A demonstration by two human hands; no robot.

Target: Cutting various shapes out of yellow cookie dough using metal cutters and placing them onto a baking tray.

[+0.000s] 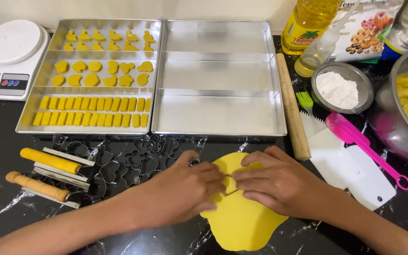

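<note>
A flat sheet of yellow dough (242,224) lies on the black marble counter near the front edge. My left hand (185,189) and my right hand (279,182) both rest on top of it, fingertips meeting over its middle. A thin metal cutter edge (230,178) peeks out between the fingers of both hands; most of it is hidden. A curved cut line shows in the dough (227,165) just beyond my fingers.
Two steel trays sit behind: the left tray (38,127) holds several rows of cut dough shapes, the right tray (279,127) holds none. Metal cutters (138,160), two wooden-handled tools (48,160), a rolling pin (291,113), pink spatula (355,137), white scraper (355,174), flour bowl (343,87), dough bowl (402,104), kitchen scale (10,56).
</note>
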